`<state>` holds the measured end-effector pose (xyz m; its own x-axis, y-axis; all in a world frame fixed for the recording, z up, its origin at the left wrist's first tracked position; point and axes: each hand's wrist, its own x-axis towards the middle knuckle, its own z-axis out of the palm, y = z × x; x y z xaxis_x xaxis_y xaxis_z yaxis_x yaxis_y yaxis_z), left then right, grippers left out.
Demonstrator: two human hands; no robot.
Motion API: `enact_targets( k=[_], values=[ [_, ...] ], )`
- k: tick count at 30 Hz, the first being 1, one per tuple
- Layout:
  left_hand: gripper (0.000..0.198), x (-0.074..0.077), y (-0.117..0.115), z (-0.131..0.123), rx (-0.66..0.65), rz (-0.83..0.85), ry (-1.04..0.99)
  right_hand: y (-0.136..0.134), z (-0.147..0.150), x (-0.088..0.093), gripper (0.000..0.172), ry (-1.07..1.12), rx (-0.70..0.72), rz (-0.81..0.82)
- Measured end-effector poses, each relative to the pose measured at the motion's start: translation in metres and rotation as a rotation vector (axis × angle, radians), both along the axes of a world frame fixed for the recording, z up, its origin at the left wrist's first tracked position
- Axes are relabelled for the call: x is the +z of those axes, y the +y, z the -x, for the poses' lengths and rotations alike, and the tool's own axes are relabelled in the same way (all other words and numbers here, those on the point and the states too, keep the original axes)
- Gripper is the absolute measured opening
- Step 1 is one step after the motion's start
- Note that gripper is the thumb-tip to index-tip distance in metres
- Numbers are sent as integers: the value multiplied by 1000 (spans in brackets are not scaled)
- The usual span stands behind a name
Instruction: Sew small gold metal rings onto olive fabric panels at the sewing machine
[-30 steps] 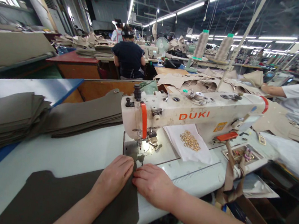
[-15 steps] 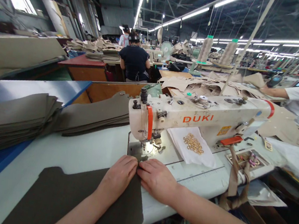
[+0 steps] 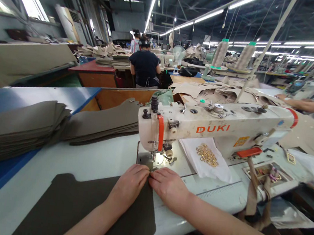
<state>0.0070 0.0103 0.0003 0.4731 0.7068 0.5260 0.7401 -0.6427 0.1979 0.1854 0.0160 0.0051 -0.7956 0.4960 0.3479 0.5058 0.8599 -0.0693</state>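
In the head view, the left hand [image 3: 130, 184] lies flat, palm down, on a dark olive-brown cut fabric panel [image 3: 77, 208] that spreads over the pale grey-green sewing table [image 3: 94, 159] toward the near edge; its fingers are stretched out and press on the cloth rather than closing around it. The right hand [image 3: 169, 187] rests just beside it, fingertips nearly touching the left's, also flattened — it bears down on the right border of the same panel where the cloth meets the bare table. The far tip of the panel sits at the needle area under the head of the cream-white DUKI sewing machine [image 3: 213, 128], which carries an orange-red guard strip [image 3: 159, 137] on its front. Under the machine's arm lies a white cloth sheet [image 3: 216, 170] with a small heap of gold metal rings [image 3: 206, 155] on it. To the left, a stack of grey-brown fabric pieces [image 3: 15, 130] rests partly on a blue tabletop [image 3: 33, 96], and a second, flatter stack [image 3: 107, 121] lies nearer the machine. Behind, a person in a dark top [image 3: 145, 68] sits facing away, and a co-worker's arm in a white sleeve [image 3: 304, 105] reaches in at the right edge.
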Motion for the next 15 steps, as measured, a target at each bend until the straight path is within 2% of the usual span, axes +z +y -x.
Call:
enact_targets(
  k=[7,15],
  values=[
    [22,-8,28,-5,-19,-13,-54,22,-6,2,9,-33,-19,-29],
    [22,-4,41,-5,-8,-39,-72,33,-6,-2,8,13,-61,-11]
  ],
)
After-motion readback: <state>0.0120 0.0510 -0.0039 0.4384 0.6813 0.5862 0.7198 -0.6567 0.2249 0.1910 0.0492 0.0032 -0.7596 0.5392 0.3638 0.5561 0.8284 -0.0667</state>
